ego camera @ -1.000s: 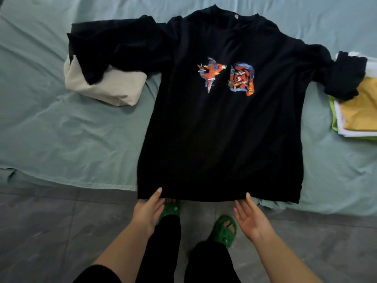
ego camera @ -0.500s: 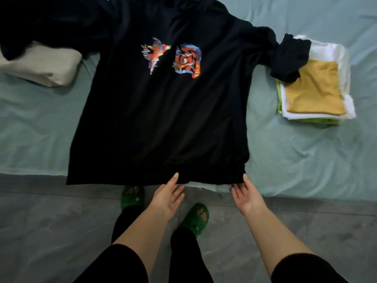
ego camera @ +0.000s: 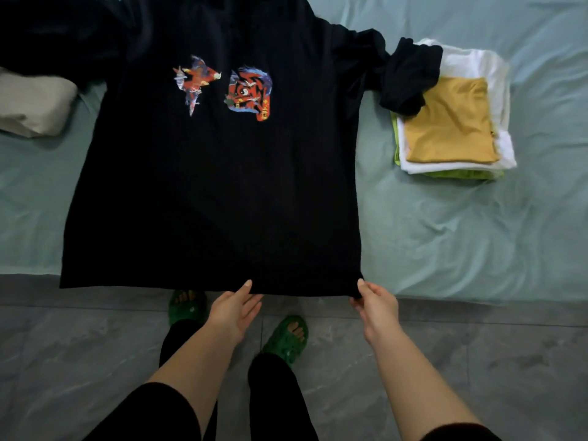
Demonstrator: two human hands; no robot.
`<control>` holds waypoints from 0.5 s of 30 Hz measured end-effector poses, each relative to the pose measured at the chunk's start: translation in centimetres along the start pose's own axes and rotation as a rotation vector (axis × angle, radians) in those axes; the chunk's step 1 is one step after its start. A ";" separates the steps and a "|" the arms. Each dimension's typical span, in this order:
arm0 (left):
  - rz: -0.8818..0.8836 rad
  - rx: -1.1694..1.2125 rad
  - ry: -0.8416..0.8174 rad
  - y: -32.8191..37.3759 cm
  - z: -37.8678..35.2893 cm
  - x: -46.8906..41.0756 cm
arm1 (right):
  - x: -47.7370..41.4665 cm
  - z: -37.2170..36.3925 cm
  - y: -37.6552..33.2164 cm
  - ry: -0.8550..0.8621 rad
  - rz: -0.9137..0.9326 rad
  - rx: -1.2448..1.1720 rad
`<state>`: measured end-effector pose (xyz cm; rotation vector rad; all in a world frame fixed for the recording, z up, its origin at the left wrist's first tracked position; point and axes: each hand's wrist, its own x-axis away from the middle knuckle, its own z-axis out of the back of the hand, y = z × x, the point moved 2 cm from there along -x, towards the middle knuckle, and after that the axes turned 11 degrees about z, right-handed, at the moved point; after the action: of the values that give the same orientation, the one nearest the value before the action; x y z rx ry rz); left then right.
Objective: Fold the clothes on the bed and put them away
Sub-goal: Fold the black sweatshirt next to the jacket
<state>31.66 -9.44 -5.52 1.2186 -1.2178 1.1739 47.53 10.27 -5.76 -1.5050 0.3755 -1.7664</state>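
Black printed long-sleeved shirt [ego camera: 216, 192] flat, hem over near edge of teal bed [ego camera: 445, 237]. Your right hand [ego camera: 375, 302] pinches right hem corner; left hand [ego camera: 235, 308], fingers straight, touches mid-hem. Pull taut, square before folding.

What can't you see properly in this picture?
Head view:
- Black printed long-sleeved top: collar cut off by the top edge, one sleeve end by the left edge.
- Beige folded cloth: partly beyond the left edge.
- Green folded garment: mostly under white folded cloth and yellow folded cloth.
- Right hand: fingers partly hidden below the top's hem.
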 end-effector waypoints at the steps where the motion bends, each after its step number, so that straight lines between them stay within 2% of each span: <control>1: -0.002 -0.003 -0.010 -0.1 -0.1 0.1 | -0.3 0.0 0.0 0.019 0.029 0.013; 4: -0.010 -0.040 0.006 -0.4 0.0 0.0 | -1.2 0.5 0.6 0.070 0.062 0.050; 7: -0.012 -0.067 0.045 -0.2 -0.4 0.1 | -1.8 0.3 1.0 0.047 0.049 0.140; 9: 0.081 -0.163 0.095 0.3 -0.9 0.5 | -1.9 -0.3 0.6 -0.003 0.036 0.205; 10: 0.153 -0.312 0.114 0.7 -1.1 1.2 | -1.8 -0.5 0.1 -0.014 0.060 0.268; 12: 0.256 -0.770 0.137 1.8 -1.4 2.5 | -1.2 -0.9 -1.5 0.007 0.230 0.463; 13: 0.223 -0.981 0.141 2.7 -1.7 2.7 | -0.7 -1.4 -2.6 0.016 0.358 0.565; 14: 0.114 -1.131 0.152 3.9 -2.1 2.9 | 0.1 -2.3 -3.7 -0.001 0.496 0.662; 15: -0.082 -1.219 0.188 5.4 -2.8 2.9 | 0.7 -3.6 -4.6 -0.050 0.640 0.754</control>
<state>26.40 -6.59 -2.51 0.2173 -1.3594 0.2895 42.53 11.89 -3.18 -0.7634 0.1111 -1.1527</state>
